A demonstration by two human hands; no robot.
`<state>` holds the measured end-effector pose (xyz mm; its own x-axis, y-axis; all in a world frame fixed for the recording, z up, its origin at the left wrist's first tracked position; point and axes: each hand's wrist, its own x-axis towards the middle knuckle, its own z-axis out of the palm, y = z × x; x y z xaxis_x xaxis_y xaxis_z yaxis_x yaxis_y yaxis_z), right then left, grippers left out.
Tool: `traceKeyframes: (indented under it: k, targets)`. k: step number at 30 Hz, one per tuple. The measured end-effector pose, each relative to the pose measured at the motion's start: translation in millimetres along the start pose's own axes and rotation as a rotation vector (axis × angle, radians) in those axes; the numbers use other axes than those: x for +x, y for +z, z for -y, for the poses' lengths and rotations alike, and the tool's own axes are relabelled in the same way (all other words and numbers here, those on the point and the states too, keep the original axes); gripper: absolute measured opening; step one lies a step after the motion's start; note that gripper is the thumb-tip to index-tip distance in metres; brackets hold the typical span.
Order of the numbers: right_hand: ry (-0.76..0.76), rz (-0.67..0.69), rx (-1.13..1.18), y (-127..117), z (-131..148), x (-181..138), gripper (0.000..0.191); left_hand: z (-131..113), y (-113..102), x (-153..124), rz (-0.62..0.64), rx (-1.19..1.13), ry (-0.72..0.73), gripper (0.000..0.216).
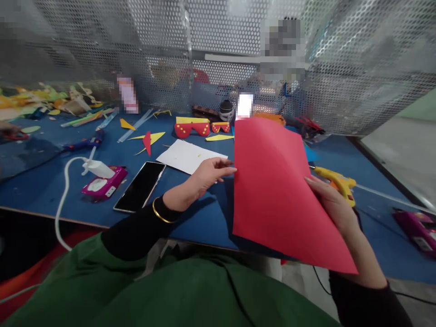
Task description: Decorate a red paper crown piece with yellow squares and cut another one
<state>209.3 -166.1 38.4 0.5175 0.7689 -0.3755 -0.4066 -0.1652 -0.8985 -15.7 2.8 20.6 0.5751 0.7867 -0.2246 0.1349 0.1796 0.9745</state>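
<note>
A large red sheet of paper (pixel 269 190) is held up over the table, bent along its length. My right hand (pixel 335 206) grips it by its right edge; some of those fingers are hidden behind the sheet. At the left edge of the paper is my left hand (pixel 207 175), fingers stretched out and slightly apart. Its fingertips come right up to that edge, and I cannot tell whether they touch. Below and behind this hand lies a white sheet of paper (pixel 182 154) with small yellow bits on it.
Red-and-yellow paper glasses (pixel 191 130) and yellow and red cut pieces (pixel 147 141) lie farther back. A black phone (pixel 140 186) and a purple power strip (pixel 105 184) are at left, a yellow glue gun (pixel 335 181) at right. A perforated metal screen (pixel 218 27) borders the table.
</note>
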Motion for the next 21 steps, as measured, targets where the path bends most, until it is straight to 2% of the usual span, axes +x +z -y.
traceKeyframes:
  k: [2, 7, 10, 12, 16, 18, 21]
  targets:
    - [0.056, 0.001, 0.014, -6, -15, -11, 0.034, 14, 5, -16, -0.060, 0.019, -0.020, 0.038]
    - [0.083, -0.088, 0.005, -17, -44, -35, 0.025, 36, 17, -51, 0.083, -0.084, -0.165, 0.040]
    - [0.051, -0.130, -0.068, -24, -55, -40, 0.034, 43, 23, -63, 0.119, -0.077, -0.125, 0.039]
    - [-0.017, -0.175, -0.146, -29, -62, -40, 0.046, 46, 24, -67, 0.073, -0.008, -0.059, 0.045]
    - [-0.181, -0.262, -0.362, -47, -77, -43, 0.068, 52, 18, -73, -0.034, 0.268, 0.024, 0.075]
    - [-0.258, -0.243, -0.457, -59, -88, -50, 0.065, 54, 12, -75, -0.034, 0.388, 0.022, 0.082]
    - [-0.488, -0.102, -0.668, -79, -103, -63, 0.042, 54, 7, -77, -0.011, 0.454, 0.007, 0.082]
